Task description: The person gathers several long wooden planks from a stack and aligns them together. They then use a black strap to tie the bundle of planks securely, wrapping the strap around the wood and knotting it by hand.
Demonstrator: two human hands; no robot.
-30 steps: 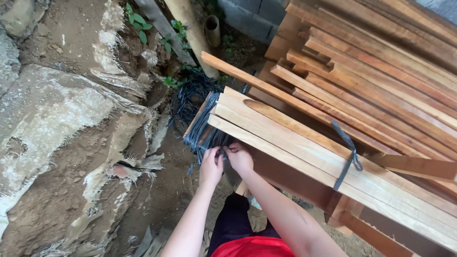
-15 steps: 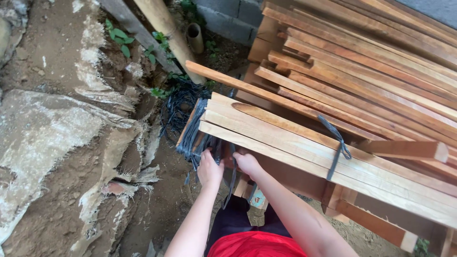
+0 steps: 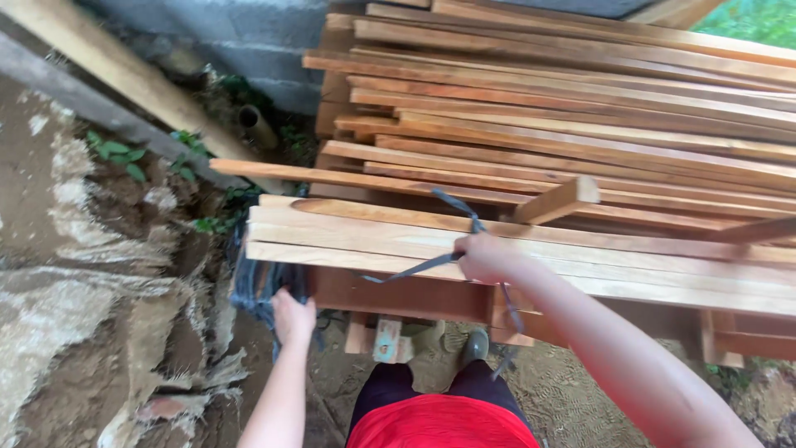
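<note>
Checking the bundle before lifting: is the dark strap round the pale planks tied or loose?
Loose: the strap ends hang free, one pulled by the right hand.

right hand [image 3: 485, 257] grips dark strap [image 3: 454, 207] on plank bundle [image 3: 373, 236].

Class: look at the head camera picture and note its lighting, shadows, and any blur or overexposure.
Head view: soft daylight, no glare; deep shadow under the planks; right hand and forearm slightly motion-blurred; greenery at top right washed out.
</note>
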